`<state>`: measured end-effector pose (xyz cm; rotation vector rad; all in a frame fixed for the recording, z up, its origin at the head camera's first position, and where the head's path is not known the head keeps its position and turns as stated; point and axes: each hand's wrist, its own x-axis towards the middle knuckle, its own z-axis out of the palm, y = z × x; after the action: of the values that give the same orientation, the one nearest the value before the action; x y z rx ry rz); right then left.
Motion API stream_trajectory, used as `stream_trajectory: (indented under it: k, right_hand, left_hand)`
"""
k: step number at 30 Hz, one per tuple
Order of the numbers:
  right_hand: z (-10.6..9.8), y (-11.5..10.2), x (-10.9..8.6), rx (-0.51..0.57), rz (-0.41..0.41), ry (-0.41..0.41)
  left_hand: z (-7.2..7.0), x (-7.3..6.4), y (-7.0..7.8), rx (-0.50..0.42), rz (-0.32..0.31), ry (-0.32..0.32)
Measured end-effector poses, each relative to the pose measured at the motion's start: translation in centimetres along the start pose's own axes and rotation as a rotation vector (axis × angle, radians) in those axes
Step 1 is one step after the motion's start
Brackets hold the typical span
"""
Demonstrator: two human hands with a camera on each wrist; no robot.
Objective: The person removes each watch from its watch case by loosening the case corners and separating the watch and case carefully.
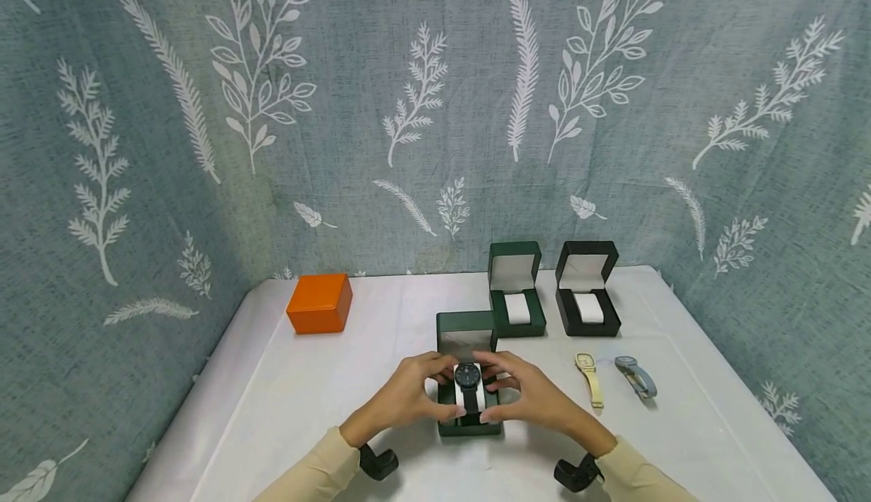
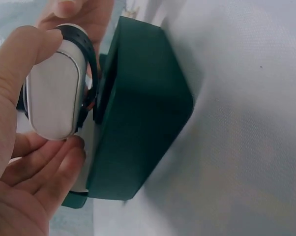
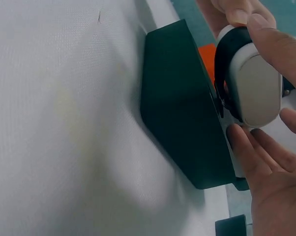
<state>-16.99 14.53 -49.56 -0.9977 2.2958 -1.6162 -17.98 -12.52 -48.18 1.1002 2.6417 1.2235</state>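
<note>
A black wristwatch [image 1: 467, 375], strapped round a white watch cushion [image 2: 54, 98], is held close over the open dark green watch box [image 1: 469, 430]. My left hand [image 1: 415, 388] grips the cushion from the left, thumb on its near edge by the strap and fingertips at its far end. From the right, my right hand [image 1: 527, 392] holds the same cushion, its thumb [image 3: 278, 46] near the strap and its fingers at the other end. In the right wrist view the cushion's smooth oval side [image 3: 260, 91] faces the camera, above the box wall [image 3: 175, 98].
Behind stand an open green watch box [image 1: 520, 328] and an open black watch box [image 1: 592, 330], each with a white cushion inside. A gold watch [image 1: 589, 379] and a blue-grey watch [image 1: 636, 376] lie at right. A closed orange box [image 1: 318, 304] sits at back left.
</note>
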Motion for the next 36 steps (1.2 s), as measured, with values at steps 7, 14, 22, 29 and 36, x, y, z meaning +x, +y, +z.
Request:
stream_trajectory:
  k: [7,14,22,29,36]
  right_hand:
    - [0.40,-0.03,0.09,-0.011,0.030,-0.013]
    - [0.60,0.04,0.18,-0.018,0.025,-0.013]
    - [0.73,0.01,0.35,-0.010,0.032,-0.007]
    - [0.77,-0.32,0.21,-0.022,0.033,0.011]
    - [0.99,-0.17,0.37,-0.001,-0.019,0.025]
  left_hand:
    - [0.19,0.10,0.19,-0.042,0.013,-0.009]
    - [0.24,0.06,0.38,-0.062,0.019,-0.001]
    - [0.39,0.05,0.41,-0.091,0.014,0.009]
    - [0.46,0.15,0.57,-0.111,0.038,0.025]
    - [0.25,0.03,0.69,-0.117,0.071,0.035]
